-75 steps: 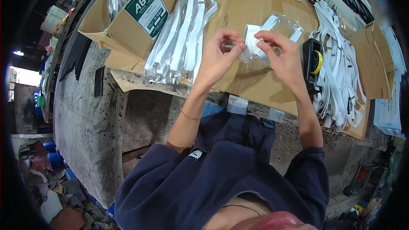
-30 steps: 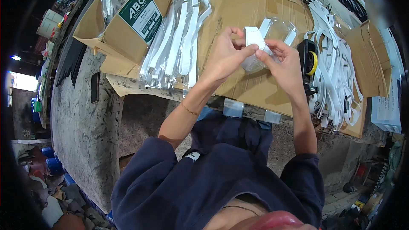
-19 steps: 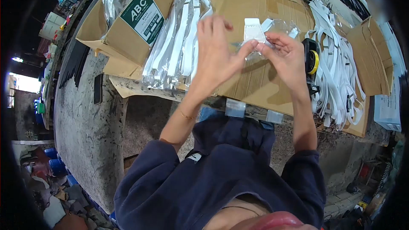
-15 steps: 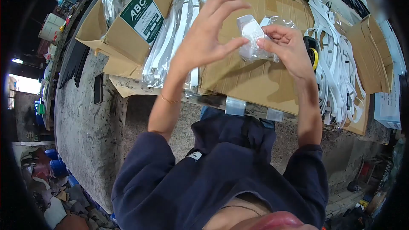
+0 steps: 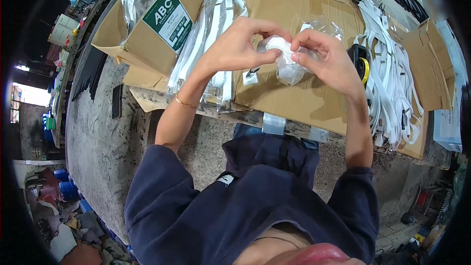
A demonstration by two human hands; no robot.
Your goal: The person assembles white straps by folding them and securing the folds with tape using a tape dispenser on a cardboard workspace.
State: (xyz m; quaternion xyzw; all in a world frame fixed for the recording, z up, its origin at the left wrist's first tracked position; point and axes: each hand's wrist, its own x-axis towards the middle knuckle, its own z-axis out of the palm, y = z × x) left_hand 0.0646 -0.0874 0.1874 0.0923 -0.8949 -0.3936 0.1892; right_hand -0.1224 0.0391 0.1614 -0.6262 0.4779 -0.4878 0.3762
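Observation:
A clear plastic bag (image 5: pixel 290 73) with a white item bunched inside is held up over the cardboard sheet (image 5: pixel 274 100). My left hand (image 5: pixel 245 46) pinches its upper left side between thumb and fingers. From the right, my right hand (image 5: pixel 326 61) grips the same bag with thumb and fingertips. What exactly the white item is, I cannot make out. Below my left hand, a small white piece with a black mark (image 5: pixel 250 76) lies on the cardboard.
White straps in clear plastic (image 5: pixel 211 44) lie left of my hands, beside an open box with a green ABC label (image 5: pixel 167 18). On the right are a yellow-and-black tape measure (image 5: pixel 362 66), a heap of loose white straps (image 5: pixel 390 73) and another cardboard box (image 5: pixel 429 64). A dark phone (image 5: pixel 117 101) lies at left.
My left hand has come down and right and closed on the bag. The bag sits slightly lower, and the small white piece with the black mark now shows on the cardboard.

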